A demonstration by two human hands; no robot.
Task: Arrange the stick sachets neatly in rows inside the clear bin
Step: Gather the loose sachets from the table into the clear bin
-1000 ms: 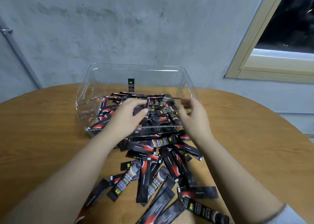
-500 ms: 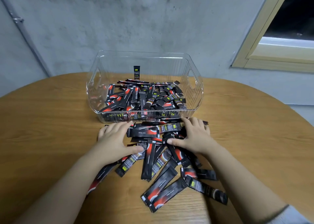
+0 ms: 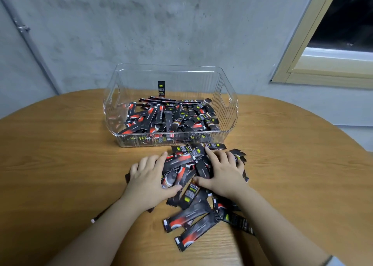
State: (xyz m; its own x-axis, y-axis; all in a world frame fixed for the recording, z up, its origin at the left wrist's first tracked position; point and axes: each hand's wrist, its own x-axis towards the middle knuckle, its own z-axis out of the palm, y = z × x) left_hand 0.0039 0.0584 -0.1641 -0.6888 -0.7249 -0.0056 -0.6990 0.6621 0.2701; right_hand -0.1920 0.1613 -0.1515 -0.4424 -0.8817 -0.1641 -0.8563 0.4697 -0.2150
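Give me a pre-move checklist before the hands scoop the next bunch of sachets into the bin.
1. Left hand on the loose sachets: ok, fingers spread over the pile's left side.
2. Right hand on them: ok, pressing the right side.
3. Bunch gathered and aligned: not ok, sachets cross at many angles.
4. Clear bin within reach, top open: ok.
5. Sachets in bin in rows: not ok, jumbled; one sachet stands upright at the back.

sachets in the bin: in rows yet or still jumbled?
Jumbled. The sachets in the clear bin overlap at mixed angles; one sachet stands upright at the back.
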